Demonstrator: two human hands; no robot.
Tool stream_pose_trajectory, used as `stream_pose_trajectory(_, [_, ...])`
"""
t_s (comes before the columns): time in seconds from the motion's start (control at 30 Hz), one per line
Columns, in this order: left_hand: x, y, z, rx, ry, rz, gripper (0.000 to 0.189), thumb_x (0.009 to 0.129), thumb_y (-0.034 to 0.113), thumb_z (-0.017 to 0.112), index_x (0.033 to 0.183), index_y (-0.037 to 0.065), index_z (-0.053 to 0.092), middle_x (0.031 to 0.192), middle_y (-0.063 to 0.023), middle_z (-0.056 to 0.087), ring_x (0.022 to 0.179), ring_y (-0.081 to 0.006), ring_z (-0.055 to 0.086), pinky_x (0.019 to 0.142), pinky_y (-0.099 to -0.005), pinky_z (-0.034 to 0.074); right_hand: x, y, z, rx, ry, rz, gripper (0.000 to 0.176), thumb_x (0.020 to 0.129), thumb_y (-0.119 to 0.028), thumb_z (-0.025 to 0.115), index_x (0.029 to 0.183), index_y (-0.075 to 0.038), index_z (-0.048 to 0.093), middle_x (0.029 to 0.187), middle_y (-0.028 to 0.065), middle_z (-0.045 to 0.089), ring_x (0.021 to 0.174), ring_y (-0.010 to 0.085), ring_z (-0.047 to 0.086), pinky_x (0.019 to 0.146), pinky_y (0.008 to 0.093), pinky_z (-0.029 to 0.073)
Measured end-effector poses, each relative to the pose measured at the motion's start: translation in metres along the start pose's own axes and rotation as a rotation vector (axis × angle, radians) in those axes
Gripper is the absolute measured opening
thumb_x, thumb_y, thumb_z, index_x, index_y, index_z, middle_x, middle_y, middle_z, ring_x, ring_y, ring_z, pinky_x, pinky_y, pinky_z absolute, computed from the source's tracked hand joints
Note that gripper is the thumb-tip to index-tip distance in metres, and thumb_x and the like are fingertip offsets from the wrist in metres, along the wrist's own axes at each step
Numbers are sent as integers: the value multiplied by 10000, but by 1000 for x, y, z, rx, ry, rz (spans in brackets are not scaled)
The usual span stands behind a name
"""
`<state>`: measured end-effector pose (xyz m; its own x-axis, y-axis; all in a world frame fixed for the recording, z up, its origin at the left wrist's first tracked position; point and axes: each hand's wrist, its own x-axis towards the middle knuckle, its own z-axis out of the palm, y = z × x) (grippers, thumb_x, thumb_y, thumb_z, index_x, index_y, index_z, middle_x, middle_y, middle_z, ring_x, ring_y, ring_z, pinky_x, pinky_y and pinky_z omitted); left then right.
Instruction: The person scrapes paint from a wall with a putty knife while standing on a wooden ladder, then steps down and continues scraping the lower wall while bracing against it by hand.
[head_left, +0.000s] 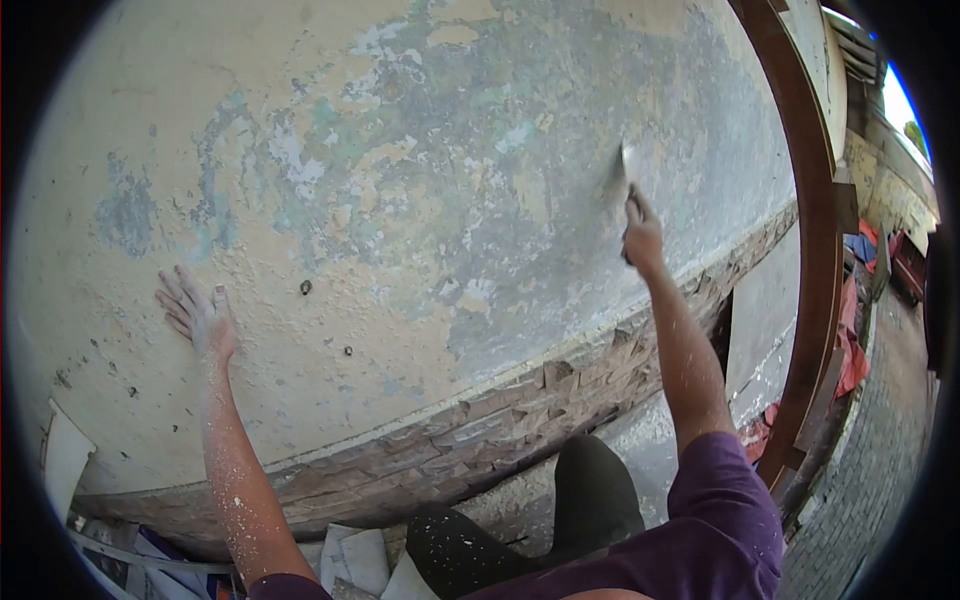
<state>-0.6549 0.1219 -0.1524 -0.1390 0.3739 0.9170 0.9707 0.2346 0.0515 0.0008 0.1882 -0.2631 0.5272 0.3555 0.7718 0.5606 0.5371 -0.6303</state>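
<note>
My left hand point(195, 312) lies flat on a worn wall point(430, 200), fingers spread, dusted with white powder. My right hand point(641, 232) is raised against the same wall and grips the dark handle of a scraper point(628, 168), whose pale blade touches the greyish patch where paint has come off. The wall shows peeling cream paint with grey, green and white patches and two small dark holes point(305, 288).
A band of cracked, flaking brown skirting point(500, 420) runs along the wall's base. A brown door frame point(815, 220) stands at the right, with red cloth point(852, 350) and paving beyond it. Papers and debris point(350, 560) lie on the floor by my dark-trousered knee point(590, 490).
</note>
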Motion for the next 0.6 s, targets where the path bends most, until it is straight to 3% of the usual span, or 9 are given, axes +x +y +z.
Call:
stream_pose_trajectory(0.03, [-1, 1, -2, 6, 12, -7, 733, 964, 419, 382, 1495, 150, -46, 1550, -108, -141, 1411, -392, -116, 1117, -560, -9, 27, -71, -17, 146, -93, 302, 397, 964, -215, 486, 1350, -121, 489, 626, 0, 533, 414, 64, 377, 381, 246, 332])
stream_pose_trajectory(0.1, [0, 8, -3, -11, -35, -72, 738, 960, 409, 395, 1496, 146, -40, 1551, -107, -136, 1413, -388, -115, 1118, -562, -6, 68, -93, -22, 249, -77, 419, 391, 970, -212, 475, 1351, -123, 484, 535, -35, 411, 361, 59, 340, 333, 264, 288])
stream_pose_trajectory(0.17, [1, 11, -3, -11, -26, -72, 741, 958, 409, 398, 1496, 147, -39, 1552, -108, -133, 1413, -387, -115, 1118, -563, -6, 44, -92, -8, 179, -88, 244, 382, 970, -200, 473, 1341, -115, 493, 534, -27, 427, 354, 63, 326, 327, 261, 271])
stream_pose_trajectory(0.2, [-2, 9, -5, -13, -28, -62, 743, 956, 408, 402, 1496, 147, -37, 1552, -108, -130, 1413, -386, -115, 1118, -564, -6, 13, -75, 4, -49, -157, 78, 378, 947, -166, 488, 1305, -50, 514, 1049, 154, 669, 865, 223, 669, 744, 312, 519])
stream_pose_trajectory(0.23, [1, 8, -5, -2, -29, -86, 743, 956, 408, 402, 1496, 147, -37, 1552, -108, -130, 1413, -386, -115, 1118, -564, -6, -36, -95, 21, 51, -230, -56, 378, 928, -150, 520, 1286, -32, 526, 1205, 176, 607, 1114, 238, 593, 930, 321, 447])
stream_pose_trajectory(0.3, [-4, 8, -4, -36, 3, -36, 746, 955, 411, 404, 1496, 149, -38, 1551, -112, -125, 1413, -385, -119, 1119, -562, -9, -99, -174, 34, -124, -554, -32, 393, 907, -144, 542, 1297, -88, 529, 1071, 248, 625, 969, 315, 648, 842, 349, 483])
stream_pose_trajectory(0.43, [-1, 12, -9, -44, -57, -87, 754, 954, 417, 409, 1496, 152, -44, 1551, -116, -123, 1410, -385, -128, 1118, -563, -18, 1, -252, 89, -20, -286, -228, 384, 922, -197, 496, 1295, -113, 524, 1024, 254, 623, 929, 391, 623, 787, 382, 489])
stream_pose_trajectory(0.53, [-4, 9, -8, -9, -83, -96, 753, 956, 417, 407, 1495, 157, -50, 1549, -120, -125, 1409, -387, -134, 1116, -566, -22, 65, -328, 88, 6, -365, 101, 400, 924, -229, 476, 1311, -135, 509, 1049, 253, 621, 967, 407, 606, 819, 421, 476])
stream_pose_trajectory(0.6, [-3, 9, -6, -51, -67, -75, 751, 957, 418, 403, 1495, 160, -52, 1547, -121, -133, 1407, -386, -142, 1115, -570, -26, 50, -306, 88, -68, -337, 8, 405, 926, -233, 473, 1319, -143, 501, 1049, 251, 623, 970, 405, 606, 821, 419, 477])
